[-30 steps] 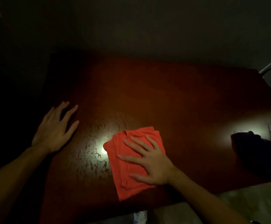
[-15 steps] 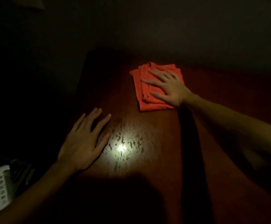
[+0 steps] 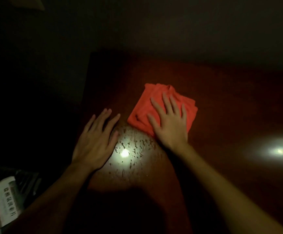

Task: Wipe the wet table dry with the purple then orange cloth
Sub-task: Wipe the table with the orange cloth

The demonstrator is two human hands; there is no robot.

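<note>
While the right hand (image 3: 168, 122) lies palm-down with fingers spread flat on the folded orange cloth (image 3: 161, 108), pressing rather than clutching it, the left hand (image 3: 96, 141) rests open and flat on the bare dark-red table (image 3: 221, 115) just beside it, holding nothing. Both forearms reach in from the near edge. That cloth sits toward the table's left part, its near corner touching a patch of water droplets (image 3: 134, 149) shining under a bright glare between the two hands. Printed packaging (image 3: 2, 200) lies off the table at lower left.
</note>
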